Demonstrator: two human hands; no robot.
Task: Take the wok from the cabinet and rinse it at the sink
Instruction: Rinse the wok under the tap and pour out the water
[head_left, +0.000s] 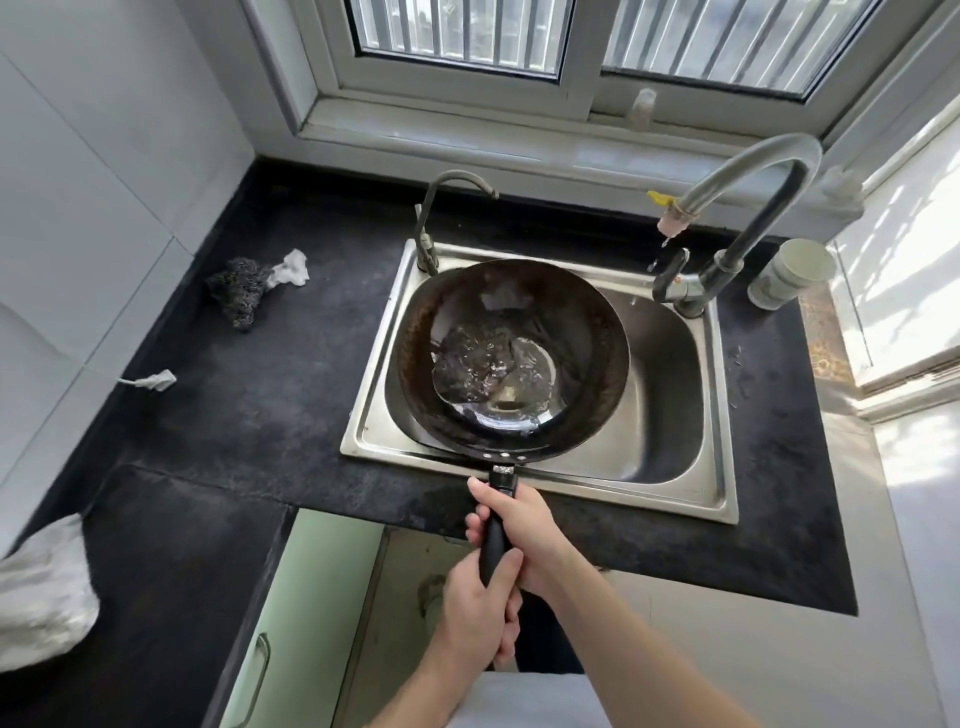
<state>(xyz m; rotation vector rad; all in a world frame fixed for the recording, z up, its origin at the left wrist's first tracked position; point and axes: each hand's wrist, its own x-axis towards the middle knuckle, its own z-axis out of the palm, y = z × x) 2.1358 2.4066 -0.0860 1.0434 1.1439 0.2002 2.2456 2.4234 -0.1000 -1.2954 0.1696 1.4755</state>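
Head camera: we are clamping both hands, left hand and right hand, around the wok handle; water-laden, it is probably handling heavy and slippery.

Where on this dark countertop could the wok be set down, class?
Free: the dark countertop between the steel-wool scrubber and the stainless sink. Crowded: the right strip, narrow between sink and wall, with a white cup beside the tall grey faucet.
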